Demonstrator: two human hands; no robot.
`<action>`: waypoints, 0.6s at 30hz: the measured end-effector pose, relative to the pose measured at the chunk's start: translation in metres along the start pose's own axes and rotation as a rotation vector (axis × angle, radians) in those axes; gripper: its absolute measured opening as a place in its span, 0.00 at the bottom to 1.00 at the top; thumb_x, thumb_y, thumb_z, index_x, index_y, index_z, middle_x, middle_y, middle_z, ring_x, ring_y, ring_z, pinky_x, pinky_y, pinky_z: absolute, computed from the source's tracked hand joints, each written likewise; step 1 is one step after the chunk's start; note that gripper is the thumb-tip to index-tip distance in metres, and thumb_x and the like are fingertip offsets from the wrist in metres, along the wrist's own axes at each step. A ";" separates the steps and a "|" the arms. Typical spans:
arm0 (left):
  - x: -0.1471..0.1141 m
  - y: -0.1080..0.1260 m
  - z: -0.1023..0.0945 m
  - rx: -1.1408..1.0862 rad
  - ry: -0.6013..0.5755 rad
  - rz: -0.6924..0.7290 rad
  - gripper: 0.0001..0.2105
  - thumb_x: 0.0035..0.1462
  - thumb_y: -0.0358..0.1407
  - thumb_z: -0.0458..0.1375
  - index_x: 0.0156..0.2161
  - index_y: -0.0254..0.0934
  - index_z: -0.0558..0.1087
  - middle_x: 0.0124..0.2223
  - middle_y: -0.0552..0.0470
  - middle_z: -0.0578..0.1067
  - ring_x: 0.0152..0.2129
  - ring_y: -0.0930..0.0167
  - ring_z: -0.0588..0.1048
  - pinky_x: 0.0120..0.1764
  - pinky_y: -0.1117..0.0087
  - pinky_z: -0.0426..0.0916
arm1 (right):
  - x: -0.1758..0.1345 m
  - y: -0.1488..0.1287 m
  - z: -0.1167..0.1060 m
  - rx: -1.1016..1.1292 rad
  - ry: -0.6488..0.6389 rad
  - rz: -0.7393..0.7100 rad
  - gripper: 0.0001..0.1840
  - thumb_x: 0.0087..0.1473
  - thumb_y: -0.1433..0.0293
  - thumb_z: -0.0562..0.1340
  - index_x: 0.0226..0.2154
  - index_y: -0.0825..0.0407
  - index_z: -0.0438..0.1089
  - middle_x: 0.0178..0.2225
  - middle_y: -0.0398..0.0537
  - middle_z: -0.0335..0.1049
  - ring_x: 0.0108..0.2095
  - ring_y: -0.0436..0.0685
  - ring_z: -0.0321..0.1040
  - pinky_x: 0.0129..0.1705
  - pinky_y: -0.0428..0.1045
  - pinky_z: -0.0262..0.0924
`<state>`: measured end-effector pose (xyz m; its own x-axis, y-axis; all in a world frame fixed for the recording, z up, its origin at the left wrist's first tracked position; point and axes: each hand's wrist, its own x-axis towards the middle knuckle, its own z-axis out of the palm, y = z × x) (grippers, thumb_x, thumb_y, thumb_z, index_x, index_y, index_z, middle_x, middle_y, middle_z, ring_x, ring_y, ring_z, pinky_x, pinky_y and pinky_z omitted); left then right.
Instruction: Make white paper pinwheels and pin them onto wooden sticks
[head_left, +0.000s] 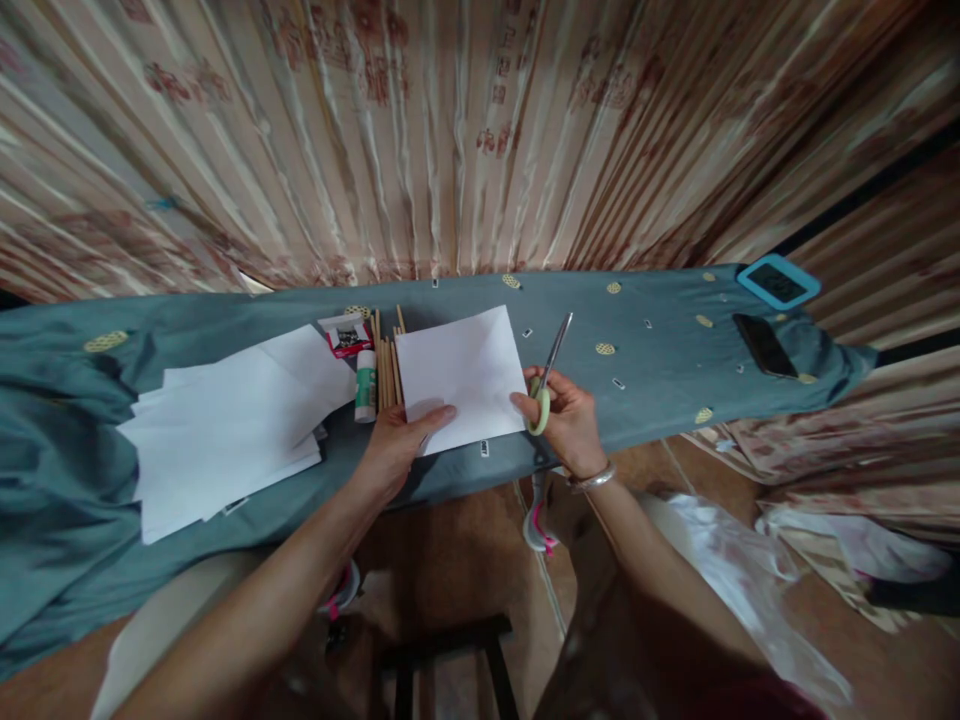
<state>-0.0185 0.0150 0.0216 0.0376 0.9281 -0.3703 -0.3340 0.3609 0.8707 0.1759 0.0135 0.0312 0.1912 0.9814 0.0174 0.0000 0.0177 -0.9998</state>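
1. Paper sheet (463, 375) lies mid-table, near edge; looks light, limp, prone to sliding.
2. Left hand (397, 445) rests spread and flat on its near-left corner.
3. Right hand (566, 420) grips scissors (546, 380), blades narrow, just right of the sheet.
4. Likely best pinned flat near an edge.

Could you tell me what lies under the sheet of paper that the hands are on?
The sheet lies on the blue-green cloth. Its left edge meets the wooden sticks; whether it overlaps them is unclear. The left hand presses its near corner. Anything beneath its middle is covered.
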 end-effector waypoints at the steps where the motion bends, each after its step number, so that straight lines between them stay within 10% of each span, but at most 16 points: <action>1: 0.001 0.000 -0.001 0.013 0.017 0.002 0.18 0.30 0.38 0.72 0.31 0.31 0.79 0.31 0.47 0.81 0.26 0.68 0.76 0.31 0.70 0.70 | -0.001 0.000 -0.001 -0.001 -0.007 0.002 0.21 0.33 0.65 0.73 0.34 0.50 0.72 0.20 0.34 0.66 0.20 0.46 0.57 0.23 0.44 0.56; 8: 0.008 0.025 -0.013 0.041 0.124 0.135 0.15 0.32 0.37 0.72 0.29 0.33 0.78 0.27 0.52 0.80 0.23 0.71 0.75 0.30 0.72 0.70 | -0.008 -0.005 -0.010 -0.048 -0.081 0.002 0.21 0.39 0.62 0.72 0.39 0.49 0.74 0.29 0.41 0.75 0.28 0.50 0.68 0.31 0.46 0.63; 18: 0.014 0.054 -0.030 -0.013 0.198 0.252 0.11 0.33 0.34 0.71 0.27 0.38 0.78 0.28 0.54 0.80 0.27 0.69 0.77 0.33 0.71 0.71 | -0.019 -0.006 -0.031 -0.136 -0.606 0.151 0.21 0.44 0.58 0.70 0.39 0.52 0.75 0.25 0.43 0.72 0.23 0.48 0.64 0.26 0.44 0.59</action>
<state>-0.0644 0.0446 0.0534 -0.2317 0.9520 -0.2002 -0.3218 0.1192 0.9393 0.2029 -0.0111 0.0367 -0.3899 0.9060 -0.1647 0.1484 -0.1146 -0.9823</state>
